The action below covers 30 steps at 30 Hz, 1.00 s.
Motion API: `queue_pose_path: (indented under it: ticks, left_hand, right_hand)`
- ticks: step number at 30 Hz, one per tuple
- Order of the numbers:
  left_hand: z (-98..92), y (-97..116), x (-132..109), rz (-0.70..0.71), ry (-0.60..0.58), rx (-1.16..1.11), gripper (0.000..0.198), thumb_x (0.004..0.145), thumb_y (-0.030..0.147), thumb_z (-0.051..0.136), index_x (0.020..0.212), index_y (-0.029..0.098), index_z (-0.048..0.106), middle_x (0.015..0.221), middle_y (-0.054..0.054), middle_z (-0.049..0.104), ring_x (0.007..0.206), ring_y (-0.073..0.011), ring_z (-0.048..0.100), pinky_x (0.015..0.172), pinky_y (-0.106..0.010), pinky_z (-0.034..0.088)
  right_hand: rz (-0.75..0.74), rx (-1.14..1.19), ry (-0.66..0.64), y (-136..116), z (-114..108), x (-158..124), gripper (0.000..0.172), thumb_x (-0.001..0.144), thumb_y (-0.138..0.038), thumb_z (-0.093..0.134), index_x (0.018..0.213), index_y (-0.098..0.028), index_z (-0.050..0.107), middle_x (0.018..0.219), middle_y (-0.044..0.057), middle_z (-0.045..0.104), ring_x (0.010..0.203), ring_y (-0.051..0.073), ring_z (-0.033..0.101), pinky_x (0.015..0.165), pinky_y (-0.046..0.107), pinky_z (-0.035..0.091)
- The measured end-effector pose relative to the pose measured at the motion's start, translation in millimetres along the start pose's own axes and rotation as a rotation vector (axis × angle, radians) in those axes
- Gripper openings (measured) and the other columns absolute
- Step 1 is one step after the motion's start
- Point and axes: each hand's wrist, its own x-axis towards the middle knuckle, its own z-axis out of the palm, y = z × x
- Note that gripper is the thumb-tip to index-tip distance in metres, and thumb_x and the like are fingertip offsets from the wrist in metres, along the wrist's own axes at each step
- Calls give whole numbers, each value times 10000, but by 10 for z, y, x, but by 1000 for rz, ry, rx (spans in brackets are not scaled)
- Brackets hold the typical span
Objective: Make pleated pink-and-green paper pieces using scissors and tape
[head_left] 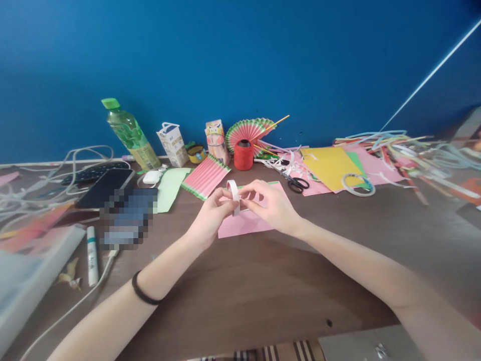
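Near the middle of the view, my left hand [212, 215] grips a narrow roll of white tape [233, 193], held upright between thumb and fingers. My right hand [268, 203] is just to its right, thumb and fingertips pinched together close to the roll; what they hold is too small to make out. Beneath both hands a pink sheet [244, 225] with a green edge at the back lies on the dark table. A pleated pink paper with green ends [206, 176] lies behind my left hand.
Behind stand a green bottle [131, 135], a milk carton [173, 144], a red thread spool [243, 155] and a folded fan [244, 131]. Black scissors [296, 184] and yellow paper [330, 165] lie right. At left are a phone [107, 188], a marker [92, 255] and cables.
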Motion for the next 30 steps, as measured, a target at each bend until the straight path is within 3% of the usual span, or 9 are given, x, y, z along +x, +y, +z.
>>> queue_pose_path:
  ticks: [8,12,20,30]
  left_hand:
    - [-7,-34,-10,-27,-7,104,158,671,209,613,753,161,486,663,12,572,623,-102,537,647,-266,401]
    - [-15,-58,-8,-26,-13,86,151,671,207,612,736,170,480,653,24,557,619,-99,536,654,-264,410]
    - [20,-84,-10,-6,0,34,134,705,244,568,705,178,451,641,30,565,618,-102,557,704,-291,447]
    - [53,-52,-52,-8,14,-40,141,739,239,534,672,177,428,585,54,519,532,-70,499,584,-227,402]
  right_hand:
    - [64,3,1,-26,11,-5,13,793,-188,552,803,-198,551,808,-5,615,695,111,519,610,253,379]
    - [77,2,0,-13,26,-13,38,787,-190,564,775,-199,529,777,-15,601,684,110,514,604,254,369]
    - [43,-59,-14,-51,20,-31,65,812,-183,547,755,-202,522,719,-13,573,677,120,484,613,254,365]
    - [-57,-121,-43,-122,54,-73,102,810,-143,514,725,-197,500,720,-1,562,721,132,492,702,285,398]
